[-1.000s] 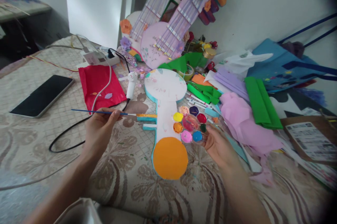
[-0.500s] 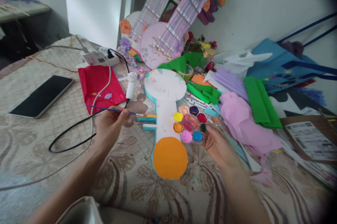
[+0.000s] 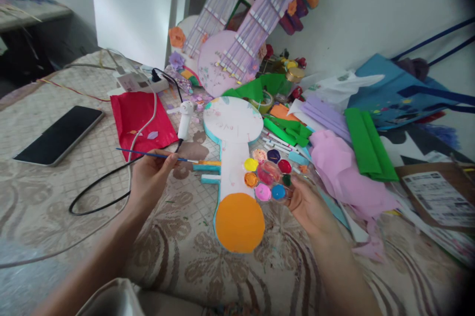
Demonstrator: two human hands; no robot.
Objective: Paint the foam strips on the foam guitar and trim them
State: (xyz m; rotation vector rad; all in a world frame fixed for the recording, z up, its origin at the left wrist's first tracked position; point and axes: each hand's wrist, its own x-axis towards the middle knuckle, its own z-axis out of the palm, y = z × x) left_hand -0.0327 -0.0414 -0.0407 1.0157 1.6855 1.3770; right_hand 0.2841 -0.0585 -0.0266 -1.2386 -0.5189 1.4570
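Observation:
My left hand (image 3: 151, 177) is closed around a thin blue paintbrush (image 3: 134, 152), its tip at the upper side peg (image 3: 211, 163) of a guitar-like board cutout (image 3: 234, 172). That peg has an orange top; the lower peg (image 3: 211, 178) is white with a blue edge. One round end of the cutout, the orange disc (image 3: 240, 223), lies nearest me, while the far round end is white with faint lettering. In my right hand (image 3: 306, 203) is a flower-shaped paint palette (image 3: 268, 172) with several colours, held over the cutout's right edge.
A phone (image 3: 59, 135), a red sheet (image 3: 143, 123), a white glue gun (image 3: 184, 120) and cables lie on the left. Decorated guitar shapes (image 3: 226, 61) lean at the back. Green paper (image 3: 370, 145), pink fabric (image 3: 334, 162) and a blue bag (image 3: 386, 90) crowd the right.
My left hand and the paintbrush have shifted slightly left, the tip staying near the upper peg. My right hand and the palette look unmoved.

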